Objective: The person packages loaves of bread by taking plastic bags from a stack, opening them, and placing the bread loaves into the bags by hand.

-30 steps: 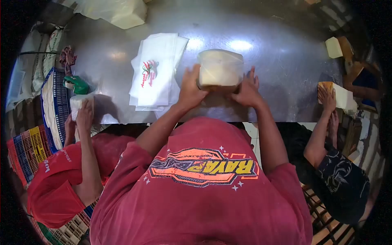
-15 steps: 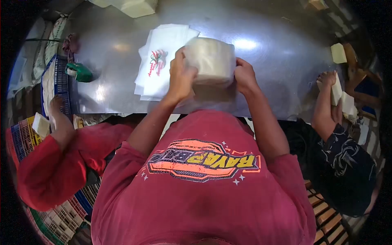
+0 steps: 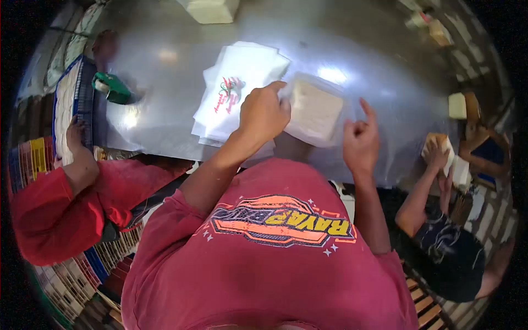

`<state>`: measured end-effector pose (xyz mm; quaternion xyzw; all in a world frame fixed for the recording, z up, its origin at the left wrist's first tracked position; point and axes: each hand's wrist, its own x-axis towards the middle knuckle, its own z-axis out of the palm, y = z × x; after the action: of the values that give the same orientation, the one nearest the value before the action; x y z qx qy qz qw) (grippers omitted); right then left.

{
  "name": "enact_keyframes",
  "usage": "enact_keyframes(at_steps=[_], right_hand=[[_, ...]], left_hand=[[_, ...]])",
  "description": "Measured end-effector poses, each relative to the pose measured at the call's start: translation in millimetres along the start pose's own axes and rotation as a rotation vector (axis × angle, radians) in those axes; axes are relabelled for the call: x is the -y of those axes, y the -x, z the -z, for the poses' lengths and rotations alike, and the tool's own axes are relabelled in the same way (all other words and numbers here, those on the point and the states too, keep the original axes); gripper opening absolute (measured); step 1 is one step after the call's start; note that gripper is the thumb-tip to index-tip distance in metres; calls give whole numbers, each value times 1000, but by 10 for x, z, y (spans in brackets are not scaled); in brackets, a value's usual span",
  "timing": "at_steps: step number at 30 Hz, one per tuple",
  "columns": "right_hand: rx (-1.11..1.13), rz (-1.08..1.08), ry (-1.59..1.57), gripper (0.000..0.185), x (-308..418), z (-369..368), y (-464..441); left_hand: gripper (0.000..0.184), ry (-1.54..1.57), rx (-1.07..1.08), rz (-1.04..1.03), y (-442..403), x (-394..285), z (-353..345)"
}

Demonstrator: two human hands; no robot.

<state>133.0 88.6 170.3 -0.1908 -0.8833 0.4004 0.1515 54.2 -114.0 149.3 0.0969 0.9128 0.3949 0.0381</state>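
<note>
A pale bread loaf (image 3: 315,109) in a clear plastic bag rests on the metal table, slightly blurred. My left hand (image 3: 264,114) is at the loaf's left edge, index finger stretched out and the other fingers bent; whether it touches the bag I cannot tell. To the loaf's right, my right hand (image 3: 362,144) stands apart from it, index finger pointing forward and the rest curled, holding nothing. Beside my left hand lies a fanned stack of white printed bags (image 3: 231,93) with red lettering and a green design, partly covered by my left wrist and forearm.
A green tape dispenser (image 3: 111,88) sits left, near a blue crate (image 3: 85,104) touched by a co-worker's hand (image 3: 77,133). At right, another person's hand (image 3: 436,154) holds a loaf. Another pale block (image 3: 212,10) stands at the far edge of the metal table (image 3: 165,93).
The bagged loaf was raised between both my hands; now it lies lower on the table. My hands have come away from its sides, the right one moving further right and nearer me.
</note>
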Motion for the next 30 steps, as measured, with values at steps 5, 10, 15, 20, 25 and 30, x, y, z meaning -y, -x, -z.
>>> enact_keyframes(at_steps=[5, 10, 15, 20, 25, 30], right_hand=[[-61, 99, -511, 39, 1089, 17, -427], [255, 159, -698, 32, 1693, -1049, -915], [418, 164, -908, 30, 1923, -1865, -650], [904, 206, -721, 32, 1245, -1538, -190], [909, 63, -482, 36, 413, -937, 153], [723, -296, -452, 35, -152, -308, 617]], left_hand=[[23, 380, -88, 111, -284, 119, 824], [27, 245, -292, 405, -700, 870, 1790], [36, -450, -1373, -56, -1107, 1586, 2091], [17, -49, -660, 44, -1156, 1214, 1091], [17, -597, -300, 103, -1030, 1813, -68], [11, -409, -441, -30, -903, 1839, 21]])
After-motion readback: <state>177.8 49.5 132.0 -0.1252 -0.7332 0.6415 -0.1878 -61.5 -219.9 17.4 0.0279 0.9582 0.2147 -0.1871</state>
